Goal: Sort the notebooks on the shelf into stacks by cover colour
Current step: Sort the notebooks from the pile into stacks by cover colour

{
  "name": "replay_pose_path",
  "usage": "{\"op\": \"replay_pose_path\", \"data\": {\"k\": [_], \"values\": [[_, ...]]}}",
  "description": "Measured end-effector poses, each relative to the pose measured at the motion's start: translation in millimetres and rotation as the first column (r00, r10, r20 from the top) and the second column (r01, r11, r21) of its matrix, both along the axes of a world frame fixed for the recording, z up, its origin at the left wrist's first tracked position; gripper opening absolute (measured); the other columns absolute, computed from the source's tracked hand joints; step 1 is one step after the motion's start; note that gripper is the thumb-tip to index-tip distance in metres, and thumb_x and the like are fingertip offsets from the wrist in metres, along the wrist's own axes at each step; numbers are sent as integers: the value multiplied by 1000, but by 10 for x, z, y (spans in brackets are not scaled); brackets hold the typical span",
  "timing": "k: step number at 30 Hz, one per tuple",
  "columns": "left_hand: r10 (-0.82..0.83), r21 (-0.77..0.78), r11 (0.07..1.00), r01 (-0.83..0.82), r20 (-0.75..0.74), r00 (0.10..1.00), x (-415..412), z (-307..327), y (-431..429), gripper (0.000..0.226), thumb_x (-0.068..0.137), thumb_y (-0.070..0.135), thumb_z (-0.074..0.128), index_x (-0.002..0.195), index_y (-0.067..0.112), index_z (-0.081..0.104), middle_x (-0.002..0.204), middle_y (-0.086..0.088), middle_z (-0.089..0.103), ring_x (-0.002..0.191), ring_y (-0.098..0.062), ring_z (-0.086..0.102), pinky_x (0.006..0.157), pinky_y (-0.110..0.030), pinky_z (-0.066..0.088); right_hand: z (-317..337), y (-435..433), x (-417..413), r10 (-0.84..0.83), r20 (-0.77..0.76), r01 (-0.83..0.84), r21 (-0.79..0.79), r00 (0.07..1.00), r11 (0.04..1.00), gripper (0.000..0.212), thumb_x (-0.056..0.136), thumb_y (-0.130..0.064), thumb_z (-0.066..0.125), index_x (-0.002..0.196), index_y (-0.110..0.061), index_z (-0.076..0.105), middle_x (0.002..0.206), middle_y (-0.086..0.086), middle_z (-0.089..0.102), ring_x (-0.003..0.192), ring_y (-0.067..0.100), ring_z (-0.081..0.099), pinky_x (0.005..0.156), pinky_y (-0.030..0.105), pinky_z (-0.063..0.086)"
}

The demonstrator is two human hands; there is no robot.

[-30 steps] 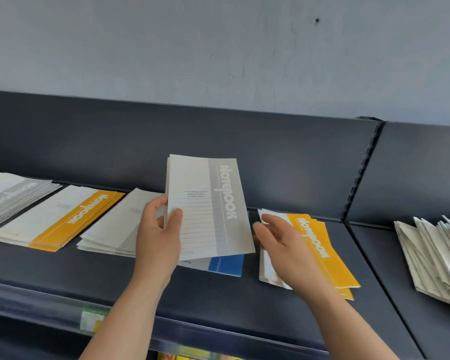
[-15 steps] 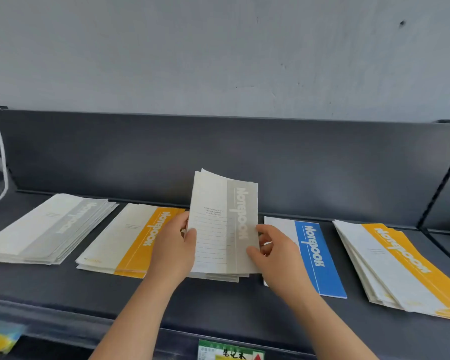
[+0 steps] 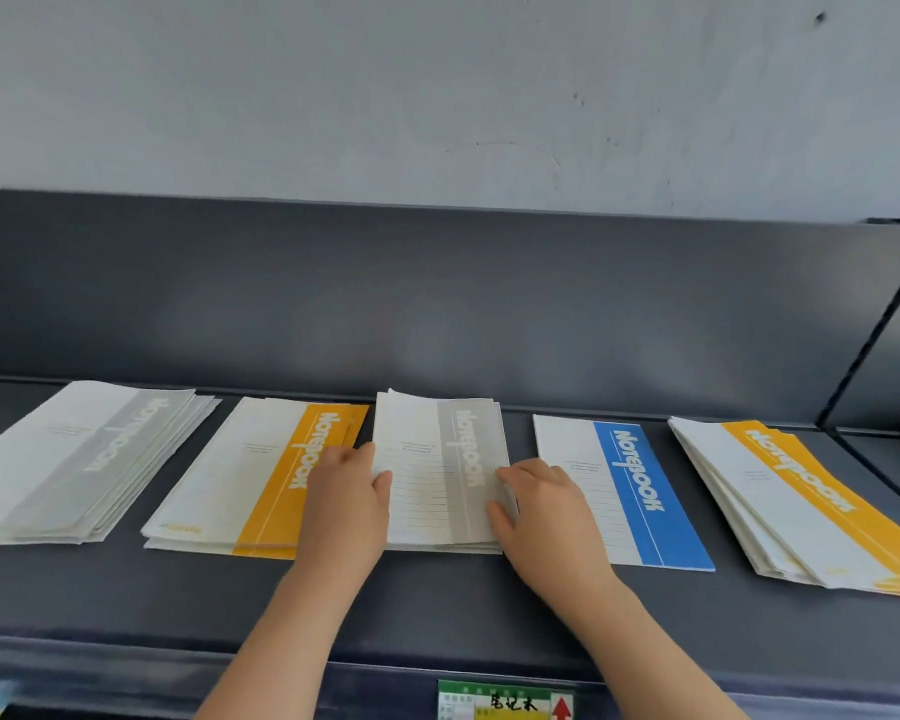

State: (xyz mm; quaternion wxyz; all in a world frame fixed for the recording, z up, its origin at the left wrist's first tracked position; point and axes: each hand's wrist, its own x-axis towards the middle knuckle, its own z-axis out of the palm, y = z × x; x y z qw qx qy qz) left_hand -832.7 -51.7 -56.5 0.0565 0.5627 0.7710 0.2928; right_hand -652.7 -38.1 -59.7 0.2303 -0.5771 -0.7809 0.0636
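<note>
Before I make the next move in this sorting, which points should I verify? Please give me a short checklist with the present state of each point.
1. Middle grey stack lies flat on the shelf: ok.
2. Hands free: not ok. The left hand and right hand both touch the sides of that stack.
3. Left hand's grip released: cannot tell. Its thumb lies on the cover and the rest is hidden.
4. One stack per colour: not ok. A left grey stack lies apart, and so do the left yellow stack and right yellow stack.
5. Blue notebook apart from its neighbours: ok.
6. Lower covers match the top ones: cannot tell.
</note>
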Motion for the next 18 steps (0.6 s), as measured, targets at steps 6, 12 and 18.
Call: {"op": "replay_pose_path", "data": {"k": [6,12,18], "values": [[-80,101,991,88,-83,993,200,172,-109,43,98,36,40,137,20,48,137,1,49,124,-18,43,99,-28,40,113,-112,157,-34,-65,37,55,997,998,29,94,-32,47,118,-20,58,123,-7,58,107,13,54,94,23,40],[-277,136,947,290,-106,955,735,287,-246,38,96,36,43,131,25,54,134,6,54,122,-12,46,100,-24,38,226,-252,632,-123,-79,129,88,989,988,32,95,-31,48,122,-18,58,127,-5,59,117,19,52,97,29,40],[-395,172,897,407,-102,913,1503,287,-251,36,95,37,48,127,24,57,127,8,58,113,-12,51,95,-26,43,304,-436,1453,-237,-76,245,109,968,963,25,92,-27,53,110,-13,63,109,0,66,98,23,60,82,32,47]]}}
